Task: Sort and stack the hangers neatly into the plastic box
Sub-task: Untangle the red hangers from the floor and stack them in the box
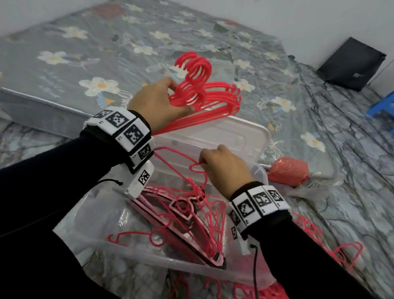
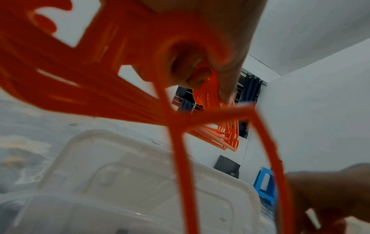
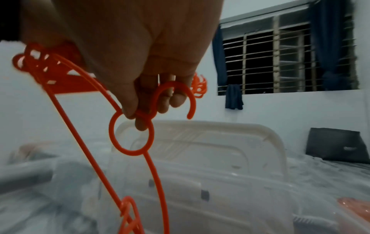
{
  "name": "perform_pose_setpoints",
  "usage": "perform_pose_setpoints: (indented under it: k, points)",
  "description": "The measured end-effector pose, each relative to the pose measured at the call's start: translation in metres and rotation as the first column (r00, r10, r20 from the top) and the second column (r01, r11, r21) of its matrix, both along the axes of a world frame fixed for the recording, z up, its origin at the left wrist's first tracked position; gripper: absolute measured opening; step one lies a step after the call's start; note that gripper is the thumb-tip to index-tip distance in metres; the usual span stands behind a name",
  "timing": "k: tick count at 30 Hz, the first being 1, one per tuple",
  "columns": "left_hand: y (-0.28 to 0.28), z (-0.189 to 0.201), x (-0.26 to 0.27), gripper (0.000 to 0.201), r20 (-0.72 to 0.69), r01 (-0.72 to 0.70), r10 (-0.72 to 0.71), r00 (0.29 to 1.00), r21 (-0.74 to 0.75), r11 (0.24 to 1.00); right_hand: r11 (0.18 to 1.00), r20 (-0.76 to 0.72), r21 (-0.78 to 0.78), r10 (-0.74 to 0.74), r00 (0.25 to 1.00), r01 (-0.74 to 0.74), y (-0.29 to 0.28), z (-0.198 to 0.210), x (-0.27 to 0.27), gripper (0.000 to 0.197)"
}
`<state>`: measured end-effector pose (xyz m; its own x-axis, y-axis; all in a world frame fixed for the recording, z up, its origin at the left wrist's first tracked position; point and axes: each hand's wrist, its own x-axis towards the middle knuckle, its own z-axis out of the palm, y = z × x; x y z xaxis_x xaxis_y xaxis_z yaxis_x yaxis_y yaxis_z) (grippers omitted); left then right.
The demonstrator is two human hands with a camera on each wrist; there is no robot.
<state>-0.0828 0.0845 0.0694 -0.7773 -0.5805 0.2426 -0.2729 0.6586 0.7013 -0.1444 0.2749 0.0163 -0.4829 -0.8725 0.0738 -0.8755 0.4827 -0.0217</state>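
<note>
Hangers lie heaped in the clear plastic box (image 1: 137,256) at lower centre. A red hanger bundle (image 1: 209,96) at upper centre is gripped by the left hand (image 1: 157,102); below it, a single hanger (image 3: 132,137) is pinched by the right hand (image 1: 225,167).

Black sleeves (image 1: 49,185), white wristbands (image 1: 122,132) (black square-coded markers).

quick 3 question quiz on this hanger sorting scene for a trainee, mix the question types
1. True or false: the left hand grips a bundle of red hangers.
2. The right hand pinches a single hanger by: A) its bottom bar B) its neck, just under the hook C) a shoulder tip
3. Fill in: the white lid stands behind the clear ____.

Key: 1 true; 2 B; 3 plastic box
</note>
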Motion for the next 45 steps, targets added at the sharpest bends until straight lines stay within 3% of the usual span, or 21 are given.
perform_pose_setpoints:
  k: [6, 10, 16, 19, 24, 26, 28, 31, 34, 36, 38, 45]
  points:
    - [-0.006, 0.011, 0.004, 0.049, -0.173, -0.088, 0.099, 0.98, 0.072, 0.994, 0.977, -0.095, -0.198, -0.102, 0.99, 0.081, 0.023, 0.048, 0.011, 0.016]
    - [-0.008, 0.019, 0.004, 0.047, -0.275, -0.105, 0.144, 0.951, 0.151, 0.983, 0.955, -0.139, -0.261, -0.185, 0.973, 0.144, 0.028, 0.056, 0.011, 0.015]
    - [-0.015, 0.011, 0.008, 0.048, -0.201, -0.147, 0.163, 0.966, 0.092, 0.985, 0.901, 0.078, -0.06, -0.424, 0.902, 0.429, 0.036, 0.021, -0.01, 0.017]
    - [-0.015, 0.008, 0.007, 0.051, -0.171, -0.144, 0.155, 0.973, 0.075, 0.987, 0.867, 0.252, 0.067, -0.493, 0.833, 0.493, 0.037, 0.004, -0.016, 0.021]
    - [-0.014, 0.005, 0.006, 0.051, -0.138, -0.136, 0.142, 0.98, 0.052, 0.989, 0.821, 0.601, 0.057, -0.483, 0.637, 0.568, 0.029, -0.017, -0.013, 0.041]
    - [-0.011, 0.003, 0.005, 0.047, -0.124, -0.118, 0.122, 0.985, 0.04, 0.992, 0.806, 0.676, 0.061, -0.467, 0.569, 0.589, 0.022, -0.024, -0.011, 0.053]
    - [-0.008, 0.0, 0.004, 0.044, -0.114, -0.091, 0.094, 0.989, 0.029, 0.995, 0.799, 0.701, 0.054, -0.458, 0.547, 0.599, 0.017, -0.032, -0.009, 0.059]
    - [-0.006, -0.003, 0.001, 0.042, -0.094, -0.074, 0.075, 0.993, 0.012, 0.997, 0.776, 0.738, 0.05, -0.453, 0.5, 0.629, 0.013, -0.037, -0.007, 0.054]
    - [-0.006, -0.005, 0.001, 0.041, -0.077, -0.069, 0.069, 0.995, -0.001, 0.998, 0.766, 0.836, 0.113, -0.417, 0.356, 0.633, 0.009, -0.034, -0.005, 0.037]
    - [-0.006, -0.007, 0.001, 0.041, -0.069, -0.061, 0.061, 0.996, -0.005, 0.998, 0.775, 0.875, 0.151, -0.394, 0.282, 0.614, 0.007, -0.031, -0.006, 0.036]
    - [-0.005, -0.007, 0.0, 0.04, -0.067, -0.056, 0.055, 0.996, -0.012, 0.998, 0.806, 0.869, 0.157, -0.388, 0.309, 0.57, 0.006, -0.025, -0.01, 0.037]
    - [-0.003, -0.009, 0.0, 0.039, -0.065, -0.033, 0.031, 0.997, -0.024, 0.999, 0.881, 0.721, 0.242, -0.443, 0.533, 0.406, 0.021, -0.004, -0.026, 0.039]
